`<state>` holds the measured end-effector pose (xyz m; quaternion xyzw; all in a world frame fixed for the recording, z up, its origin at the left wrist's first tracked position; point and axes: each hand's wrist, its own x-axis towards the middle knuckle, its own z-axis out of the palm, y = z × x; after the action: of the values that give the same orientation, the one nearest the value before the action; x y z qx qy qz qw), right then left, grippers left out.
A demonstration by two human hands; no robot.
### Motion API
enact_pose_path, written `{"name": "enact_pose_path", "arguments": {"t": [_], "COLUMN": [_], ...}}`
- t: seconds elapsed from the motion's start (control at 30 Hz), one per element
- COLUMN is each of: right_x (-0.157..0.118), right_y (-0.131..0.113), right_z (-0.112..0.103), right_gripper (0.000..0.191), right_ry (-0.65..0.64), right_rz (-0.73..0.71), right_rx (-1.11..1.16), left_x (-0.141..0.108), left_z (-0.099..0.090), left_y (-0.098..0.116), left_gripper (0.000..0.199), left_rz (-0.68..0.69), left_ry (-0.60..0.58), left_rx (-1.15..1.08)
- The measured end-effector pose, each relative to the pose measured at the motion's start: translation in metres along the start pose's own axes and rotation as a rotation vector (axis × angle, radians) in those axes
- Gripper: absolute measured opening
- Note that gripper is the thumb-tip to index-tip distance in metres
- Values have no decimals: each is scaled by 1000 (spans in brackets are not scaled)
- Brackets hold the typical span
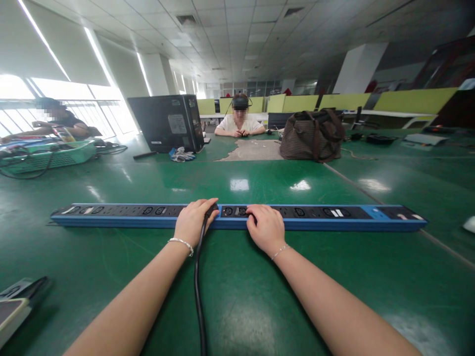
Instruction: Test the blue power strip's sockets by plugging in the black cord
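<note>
A long blue power strip [311,225] with a black top full of sockets lies crosswise on the green table before me. My left hand [192,221] is closed around a black plug [212,207] at the strip's middle, just left of a short blue section. From that plug a thick black cable [199,287] runs down toward me. I cannot tell whether the plug sits in a socket, as my fingers cover it. My right hand [266,227] grips the strip right of the middle, its curled fingers over the sockets and its thumb toward the near side.
A black computer case [163,123], blue-white gloves [181,155] and a brown bag [311,136] stand beyond the strip. A green basket [52,158] with cables is at the far left. One person [240,118] sits opposite, another [59,121] at left. A pale-edged device [15,314] lies near left.
</note>
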<state>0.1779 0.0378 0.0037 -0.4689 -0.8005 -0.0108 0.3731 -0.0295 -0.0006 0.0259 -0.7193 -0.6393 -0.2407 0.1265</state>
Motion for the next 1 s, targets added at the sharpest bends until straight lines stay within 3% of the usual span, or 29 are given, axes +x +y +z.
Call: {"name": "enact_pose_path", "arguments": {"t": [0.37,0.8,1.0], "right_x": [0,-1,-1], "right_y": [0,2,0], "right_z": [-3,-5,-4], "right_gripper": [19,21,21], "right_ry": [-21,-52,-42], "right_rz": [-23,-34,-29], "right_rx": [23,44,32], "left_x": [-7,-9,-8], "left_z": [3,-4,-2], "left_y": [4,0,5], "left_gripper": [40,49,46], "left_rz": [14,40,-4], "left_ry": [-3,-103,-94], "left_rx": [-4,121,132]}}
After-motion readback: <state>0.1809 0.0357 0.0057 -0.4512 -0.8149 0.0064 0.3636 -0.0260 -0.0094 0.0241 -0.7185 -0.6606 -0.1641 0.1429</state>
